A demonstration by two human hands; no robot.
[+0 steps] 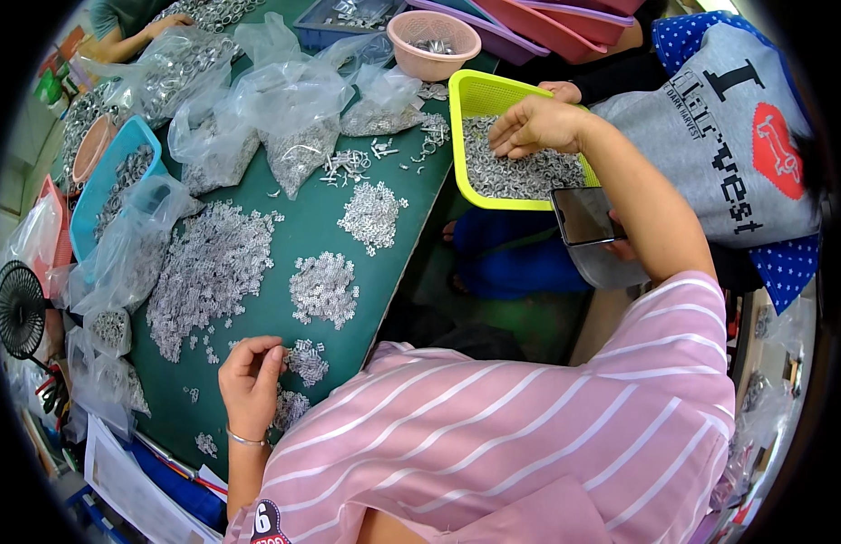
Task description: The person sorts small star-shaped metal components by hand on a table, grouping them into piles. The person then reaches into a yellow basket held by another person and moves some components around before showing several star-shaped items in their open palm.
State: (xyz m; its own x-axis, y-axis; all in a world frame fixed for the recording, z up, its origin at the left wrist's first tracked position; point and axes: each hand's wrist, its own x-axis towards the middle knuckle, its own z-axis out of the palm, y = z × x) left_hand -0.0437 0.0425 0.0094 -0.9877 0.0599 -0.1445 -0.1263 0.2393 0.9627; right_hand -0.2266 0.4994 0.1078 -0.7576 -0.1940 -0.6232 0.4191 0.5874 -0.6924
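My left hand (pixel 250 384), a bracelet on its wrist, is at the near edge of the green table with fingers curled and thumb pressed against them. Anything in that pinch is too small to make out. A little pile of small silver metal parts (pixel 307 362) lies right beside its fingertips. Reaching far right, my right hand (pixel 534 128) is above a yellow-green plastic basket (pixel 458 136) of small grey metal parts (pixel 515 177). Its fingers are stretched and slightly bent, with no held thing visible. A co-worker's hand (pixel 563 92) is at the basket's far rim.
More piles of silver parts (pixel 216 263) lie on the green table (pixel 284 227). Filled clear bags (pixel 289 118), a blue basket (pixel 135 136) and a pink bowl (pixel 434 32) stand behind. A phone (pixel 585 216) is beside my right forearm. A small black fan (pixel 21 308) stands left.
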